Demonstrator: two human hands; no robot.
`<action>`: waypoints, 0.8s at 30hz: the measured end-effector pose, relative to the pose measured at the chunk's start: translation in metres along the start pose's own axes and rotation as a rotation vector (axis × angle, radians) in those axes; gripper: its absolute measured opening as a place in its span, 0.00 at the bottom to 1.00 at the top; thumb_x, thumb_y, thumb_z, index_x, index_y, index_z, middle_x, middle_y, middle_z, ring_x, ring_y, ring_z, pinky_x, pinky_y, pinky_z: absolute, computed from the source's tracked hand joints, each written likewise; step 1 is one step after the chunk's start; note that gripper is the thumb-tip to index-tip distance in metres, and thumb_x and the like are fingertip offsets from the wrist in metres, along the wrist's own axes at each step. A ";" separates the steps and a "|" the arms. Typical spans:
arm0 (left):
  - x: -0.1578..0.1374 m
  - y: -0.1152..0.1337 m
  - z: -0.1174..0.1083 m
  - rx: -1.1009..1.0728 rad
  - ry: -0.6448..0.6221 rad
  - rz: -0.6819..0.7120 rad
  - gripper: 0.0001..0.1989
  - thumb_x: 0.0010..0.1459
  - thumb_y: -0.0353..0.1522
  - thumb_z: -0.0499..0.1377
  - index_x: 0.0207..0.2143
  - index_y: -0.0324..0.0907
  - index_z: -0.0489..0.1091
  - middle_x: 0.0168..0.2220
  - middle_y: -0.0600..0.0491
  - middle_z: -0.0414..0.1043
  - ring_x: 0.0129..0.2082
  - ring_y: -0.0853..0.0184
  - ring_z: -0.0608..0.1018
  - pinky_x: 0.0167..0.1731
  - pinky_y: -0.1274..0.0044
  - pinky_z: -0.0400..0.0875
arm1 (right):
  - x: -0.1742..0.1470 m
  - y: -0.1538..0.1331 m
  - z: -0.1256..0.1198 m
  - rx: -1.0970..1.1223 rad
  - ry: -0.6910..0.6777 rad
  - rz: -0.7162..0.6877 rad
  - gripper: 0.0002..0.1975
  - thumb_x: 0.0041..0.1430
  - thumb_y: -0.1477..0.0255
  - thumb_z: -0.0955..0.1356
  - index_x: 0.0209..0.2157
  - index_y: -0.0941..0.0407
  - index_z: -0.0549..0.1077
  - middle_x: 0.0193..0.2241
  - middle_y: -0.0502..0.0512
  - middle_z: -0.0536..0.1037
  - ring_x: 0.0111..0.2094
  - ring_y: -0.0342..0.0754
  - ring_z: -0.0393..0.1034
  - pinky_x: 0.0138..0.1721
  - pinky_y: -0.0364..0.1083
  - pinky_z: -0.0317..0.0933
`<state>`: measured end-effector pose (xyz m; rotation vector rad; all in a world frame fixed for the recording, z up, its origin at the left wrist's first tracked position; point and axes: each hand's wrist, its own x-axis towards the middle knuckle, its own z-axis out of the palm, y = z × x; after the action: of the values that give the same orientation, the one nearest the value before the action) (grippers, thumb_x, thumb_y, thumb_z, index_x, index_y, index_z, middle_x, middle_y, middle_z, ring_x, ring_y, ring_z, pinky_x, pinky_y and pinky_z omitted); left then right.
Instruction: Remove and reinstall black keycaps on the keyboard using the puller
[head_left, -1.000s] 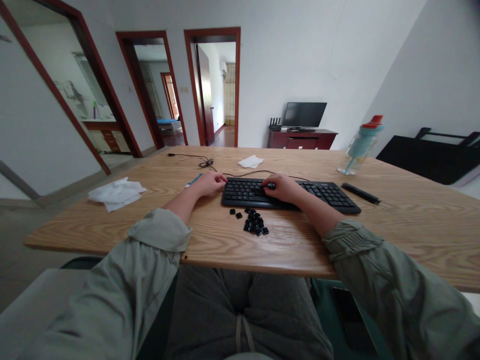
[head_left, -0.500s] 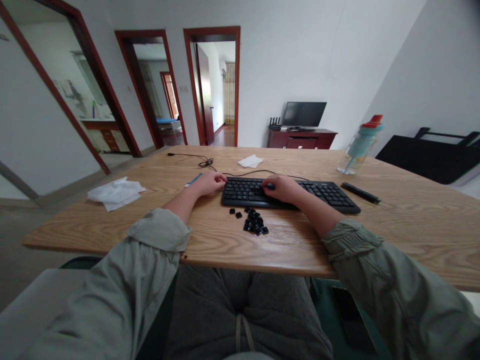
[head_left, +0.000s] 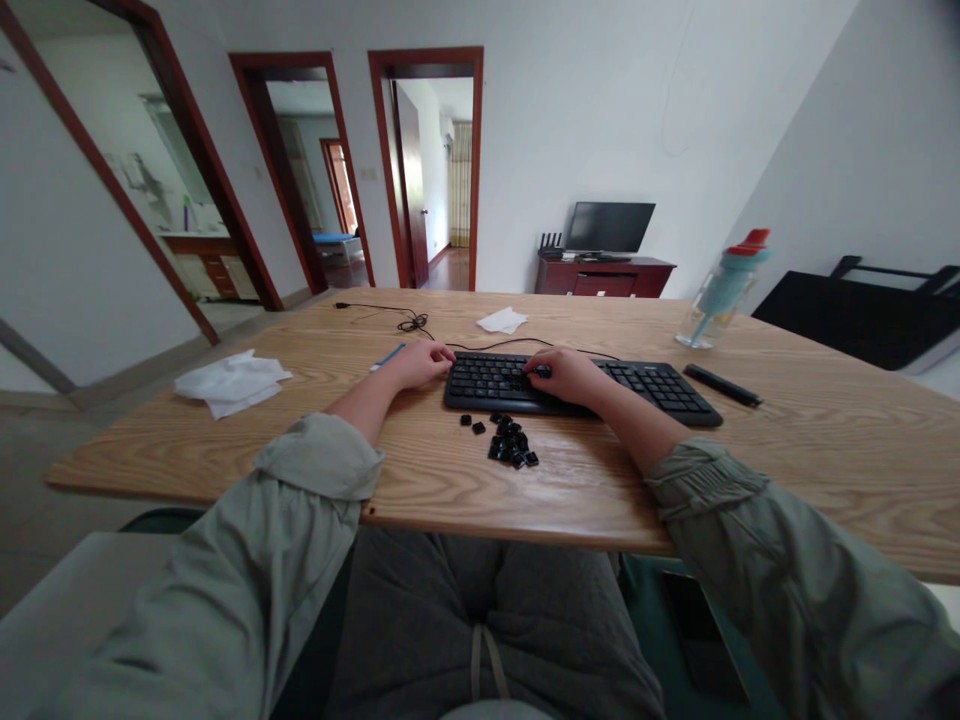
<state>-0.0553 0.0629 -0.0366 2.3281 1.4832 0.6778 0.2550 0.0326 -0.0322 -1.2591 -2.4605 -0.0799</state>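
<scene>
A black keyboard (head_left: 495, 381) lies on the wooden table in front of me, with a gap among its keys near the middle. At its left end, my left hand (head_left: 426, 364) grips the edge with bent fingers. My right hand (head_left: 566, 374) is over the middle of the keyboard, thumb and forefinger closed around a small black keycap (head_left: 541, 371), partly hidden by the fingers. Loose black keycaps (head_left: 511, 443) lie in a small heap on the table before the keyboard, a couple of them apart to the left.
White tissues (head_left: 232, 382) lie at left, and another tissue (head_left: 502, 320) is behind the keyboard. A coiled cable (head_left: 412, 322) runs along the back. To the right are a black stick-like object (head_left: 721, 385) and a water bottle (head_left: 716, 300). A blue-and-white item (head_left: 391, 354) lies behind my left hand.
The view has shifted very slightly. Both hands hold nearly the same positions on the keyboard, and the loose keycaps have not moved.
</scene>
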 end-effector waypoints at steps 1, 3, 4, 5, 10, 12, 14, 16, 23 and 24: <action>0.000 -0.001 0.000 0.005 0.001 0.004 0.14 0.55 0.37 0.59 0.41 0.40 0.77 0.34 0.51 0.79 0.32 0.67 0.77 0.32 0.77 0.68 | 0.000 0.001 0.000 0.005 -0.003 -0.019 0.14 0.56 0.71 0.67 0.41 0.56 0.80 0.43 0.57 0.81 0.45 0.51 0.74 0.50 0.48 0.64; 0.001 -0.002 0.001 0.012 0.001 0.011 0.15 0.55 0.37 0.59 0.41 0.40 0.77 0.34 0.52 0.79 0.32 0.67 0.77 0.32 0.78 0.68 | 0.000 0.001 0.001 0.004 -0.007 -0.048 0.13 0.56 0.71 0.67 0.41 0.56 0.81 0.44 0.56 0.81 0.45 0.51 0.74 0.52 0.48 0.63; 0.001 -0.003 0.001 0.013 0.002 0.015 0.15 0.55 0.37 0.59 0.41 0.41 0.77 0.34 0.52 0.79 0.32 0.67 0.77 0.32 0.78 0.68 | 0.000 0.001 0.001 -0.005 -0.005 -0.056 0.13 0.56 0.71 0.67 0.41 0.56 0.81 0.44 0.55 0.81 0.46 0.51 0.74 0.52 0.49 0.63; 0.001 -0.003 0.001 0.012 0.003 0.018 0.15 0.55 0.37 0.59 0.41 0.41 0.77 0.34 0.52 0.79 0.32 0.67 0.77 0.32 0.78 0.67 | 0.000 0.001 0.002 -0.019 0.001 -0.062 0.14 0.56 0.71 0.67 0.41 0.56 0.81 0.44 0.55 0.81 0.46 0.51 0.74 0.52 0.49 0.63; 0.000 0.000 0.001 0.012 0.000 0.016 0.15 0.55 0.37 0.59 0.41 0.40 0.77 0.34 0.52 0.79 0.32 0.67 0.77 0.32 0.78 0.67 | -0.006 -0.004 0.003 -0.080 0.037 -0.111 0.15 0.56 0.73 0.65 0.42 0.58 0.81 0.44 0.56 0.81 0.45 0.52 0.72 0.52 0.50 0.62; -0.001 0.001 0.001 0.011 -0.001 0.012 0.15 0.55 0.37 0.59 0.41 0.40 0.77 0.35 0.51 0.79 0.33 0.67 0.77 0.33 0.78 0.68 | -0.008 -0.006 0.003 -0.099 0.046 -0.131 0.16 0.57 0.73 0.65 0.42 0.59 0.81 0.45 0.57 0.80 0.46 0.53 0.71 0.53 0.50 0.61; -0.002 0.003 0.001 0.004 -0.001 0.011 0.15 0.55 0.37 0.59 0.42 0.39 0.77 0.36 0.51 0.79 0.34 0.66 0.77 0.34 0.77 0.68 | -0.010 -0.007 0.004 -0.121 0.054 -0.127 0.16 0.57 0.73 0.64 0.43 0.60 0.81 0.46 0.58 0.79 0.46 0.54 0.70 0.53 0.51 0.60; -0.003 0.004 0.001 -0.003 0.002 0.002 0.15 0.55 0.37 0.59 0.42 0.39 0.77 0.36 0.50 0.79 0.34 0.66 0.77 0.34 0.77 0.68 | -0.011 -0.009 0.004 -0.136 0.053 -0.102 0.16 0.57 0.73 0.65 0.43 0.59 0.81 0.46 0.59 0.78 0.47 0.54 0.69 0.53 0.51 0.60; -0.003 0.003 0.003 -0.040 0.000 -0.014 0.15 0.55 0.37 0.59 0.42 0.39 0.77 0.35 0.51 0.79 0.33 0.67 0.77 0.33 0.78 0.68 | -0.012 -0.012 0.004 -0.162 0.026 -0.055 0.17 0.60 0.71 0.63 0.44 0.59 0.80 0.44 0.61 0.77 0.47 0.54 0.67 0.52 0.51 0.58; -0.003 0.003 0.004 -0.044 0.000 -0.016 0.15 0.54 0.36 0.59 0.42 0.39 0.77 0.34 0.51 0.79 0.33 0.67 0.77 0.33 0.78 0.68 | -0.012 -0.013 0.004 -0.163 0.026 -0.049 0.17 0.61 0.71 0.63 0.44 0.59 0.80 0.44 0.61 0.77 0.47 0.54 0.67 0.52 0.51 0.58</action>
<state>-0.0523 0.0595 -0.0388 2.2813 1.4705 0.6994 0.2501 0.0166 -0.0391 -1.2545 -2.5052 -0.3138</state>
